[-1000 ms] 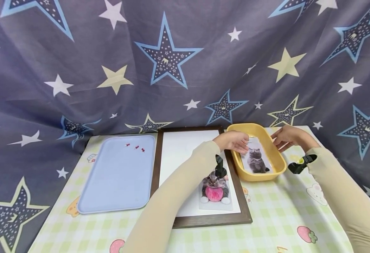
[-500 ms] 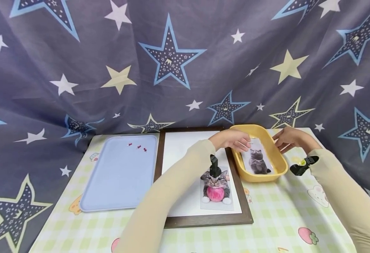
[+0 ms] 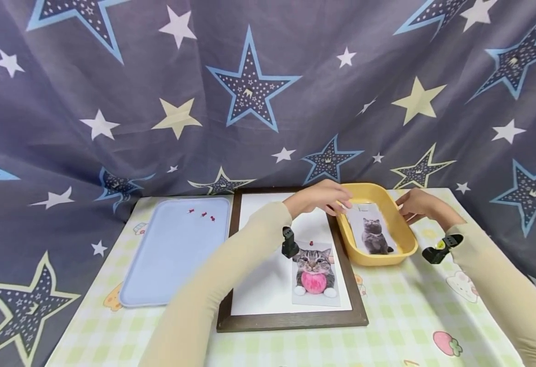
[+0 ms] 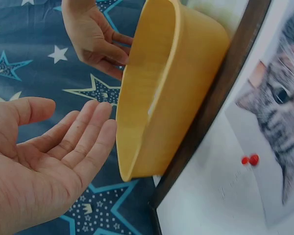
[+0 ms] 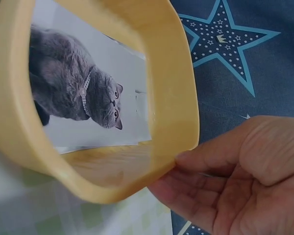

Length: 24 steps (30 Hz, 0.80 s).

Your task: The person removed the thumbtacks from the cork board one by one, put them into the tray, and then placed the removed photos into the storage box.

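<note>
My right hand (image 3: 421, 204) pinches the right rim of a yellow plastic basin (image 3: 373, 260), thumb on the rim and fingers against the outside wall in the right wrist view. Inside the basin lies a photo of a grey cat (image 3: 374, 237). At the basin's left rim hovers my left hand (image 3: 325, 196), its palm (image 4: 36, 181) turned up in the left wrist view with loose, bare fingers. Left of the basin is a white board (image 3: 263, 300) in a dark brown frame. A tabby cat photo (image 3: 315, 280) lies on the board, with a red pushpin (image 3: 311, 243) at its top edge.
A pale blue tray (image 3: 176, 255) rests on the left of the table, with several red pushpins (image 3: 204, 214) near its far end. A checked cloth (image 3: 410, 316) covers the table. Behind hangs a dark star-patterned curtain (image 3: 268, 102).
My left hand has drawn back leftward and up from over the grey cat photo to the basin's left rim. The pushpin on the tabby photo has come into sight. The right hand stays at the rim.
</note>
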Motion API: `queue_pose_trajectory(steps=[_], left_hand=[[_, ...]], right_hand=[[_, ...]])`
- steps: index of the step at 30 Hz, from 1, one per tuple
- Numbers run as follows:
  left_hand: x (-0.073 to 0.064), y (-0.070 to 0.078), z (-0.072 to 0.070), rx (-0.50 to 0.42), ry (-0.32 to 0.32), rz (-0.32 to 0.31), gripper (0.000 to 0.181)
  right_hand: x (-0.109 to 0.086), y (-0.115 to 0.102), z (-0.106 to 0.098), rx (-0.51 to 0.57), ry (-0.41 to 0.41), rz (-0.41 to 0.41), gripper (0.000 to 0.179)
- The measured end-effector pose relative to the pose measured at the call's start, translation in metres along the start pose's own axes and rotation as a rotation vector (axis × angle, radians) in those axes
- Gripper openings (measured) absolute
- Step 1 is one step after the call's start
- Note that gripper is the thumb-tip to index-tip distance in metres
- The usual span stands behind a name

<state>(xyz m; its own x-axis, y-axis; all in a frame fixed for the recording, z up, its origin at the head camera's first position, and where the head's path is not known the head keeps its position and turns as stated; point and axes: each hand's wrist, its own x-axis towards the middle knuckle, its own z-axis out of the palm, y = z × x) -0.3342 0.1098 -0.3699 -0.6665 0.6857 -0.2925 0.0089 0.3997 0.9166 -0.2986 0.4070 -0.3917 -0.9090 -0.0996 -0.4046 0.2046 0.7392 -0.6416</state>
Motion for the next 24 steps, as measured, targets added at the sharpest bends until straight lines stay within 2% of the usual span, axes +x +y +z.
queue_pose_trajectory(steps=[5, 7, 10, 15, 20, 24], left_hand=[[-0.014, -0.008, -0.008, 0.069, 0.006, 0.091, 0.041], [-0.019, -0.012, -0.011, 0.108, 0.013, 0.132, 0.04], [-0.025, -0.019, -0.016, 0.168, 0.03, 0.191, 0.038], [-0.033, -0.033, -0.022, 0.301, 0.064, 0.284, 0.033], [-0.038, -0.049, -0.027, 0.437, 0.134, 0.385, 0.026], [-0.043, -0.063, -0.027, 0.497, 0.162, 0.388, 0.025]], right_hand=[[-0.001, 0.0, 0.002, -0.056, 0.061, -0.021, 0.057], [-0.001, -0.003, 0.005, -0.108, 0.117, -0.045, 0.054], [-0.004, -0.013, 0.011, -0.204, 0.248, -0.117, 0.049], [-0.012, -0.04, 0.033, -0.296, 0.436, -0.351, 0.04], [-0.024, -0.069, 0.064, -0.28, 0.467, -0.61, 0.034], [-0.035, -0.085, 0.092, -0.346, 0.475, -0.785, 0.029]])
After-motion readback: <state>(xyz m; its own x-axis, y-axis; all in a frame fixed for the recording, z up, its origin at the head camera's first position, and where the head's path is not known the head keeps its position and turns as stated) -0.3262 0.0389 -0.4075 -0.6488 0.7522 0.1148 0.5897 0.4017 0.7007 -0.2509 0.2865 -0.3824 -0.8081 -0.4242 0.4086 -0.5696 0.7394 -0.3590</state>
